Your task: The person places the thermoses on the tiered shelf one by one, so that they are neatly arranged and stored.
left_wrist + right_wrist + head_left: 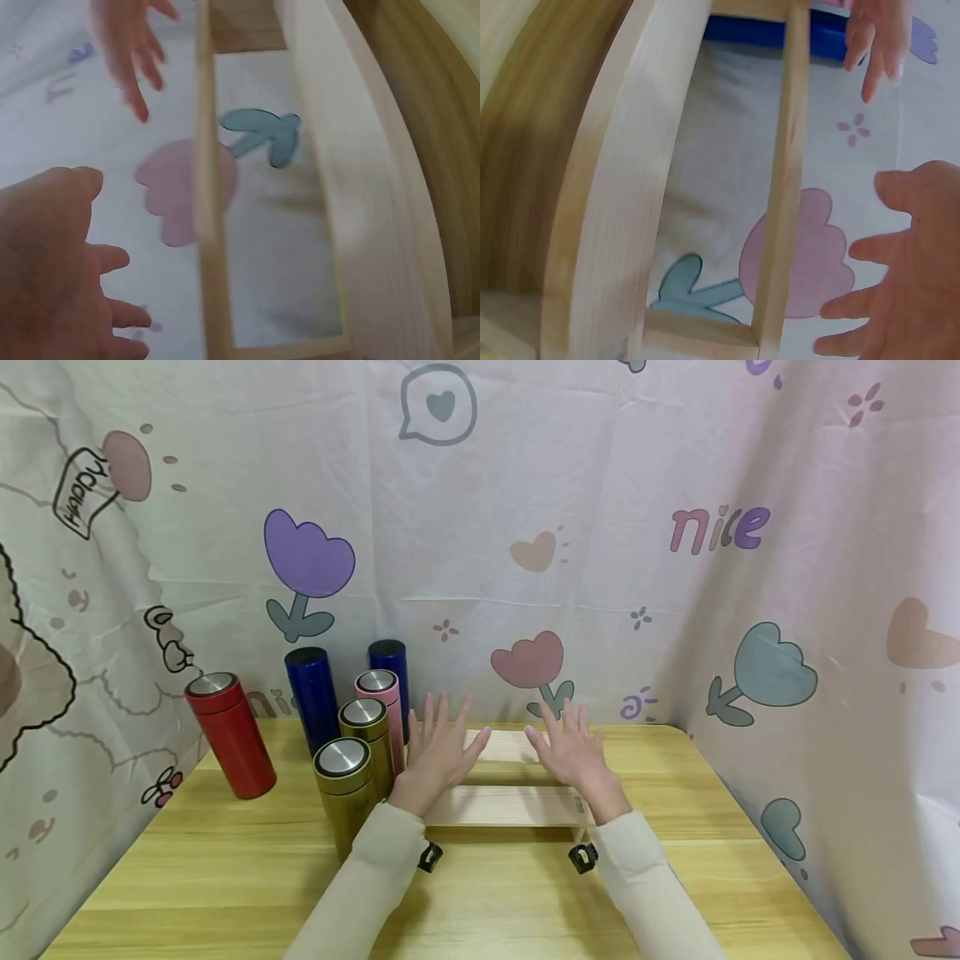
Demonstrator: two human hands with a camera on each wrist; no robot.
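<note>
My left hand (438,756) hovers over the left part of a pale wooden two-board rack (510,806), its fingers spread and holding nothing. Over the right part, my right hand (576,756) is likewise spread with bare fingers. In the left wrist view, a wide board (360,165) and a thinner rail (210,225) run beside my left hand. The right wrist view shows the same rack frame next to my right hand (907,262). Close on the left of my left hand stand a pink thermos flask (386,702) and two gold flasks, the nearer one (348,793) in front.
A red flask (232,739) stands at the table's left side. Two blue flasks, one (312,702) left of the other (390,664), are at the back. A printed curtain (465,568) hangs behind the wooden table (225,877).
</note>
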